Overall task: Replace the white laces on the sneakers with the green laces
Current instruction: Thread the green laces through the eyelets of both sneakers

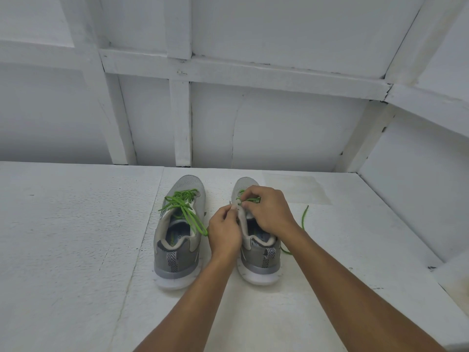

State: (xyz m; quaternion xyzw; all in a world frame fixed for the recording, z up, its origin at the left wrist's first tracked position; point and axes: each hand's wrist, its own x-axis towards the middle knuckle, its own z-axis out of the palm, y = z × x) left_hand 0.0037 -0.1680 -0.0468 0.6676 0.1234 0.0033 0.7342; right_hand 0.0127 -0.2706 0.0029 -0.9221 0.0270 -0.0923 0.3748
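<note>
Two grey sneakers stand side by side on the white surface, heels toward me. The left sneaker (177, 232) carries a green lace (183, 205) threaded through and tied in a bow, with loops hanging over its opening. Over the right sneaker (258, 252), my right hand (266, 212) pinches a green lace (250, 199) at the eyelets. My left hand (224, 231) grips the near edge of that shoe's tongue and upper. One loose end of the lace (303, 218) trails on the surface to the right of the shoe. No white lace is in view.
The shoes sit on a white foam-like tabletop (76, 237) with a seam running toward me. White panelled walls (253, 128) close in behind and to the right, and a step-down edge (441, 270) lies at the far right.
</note>
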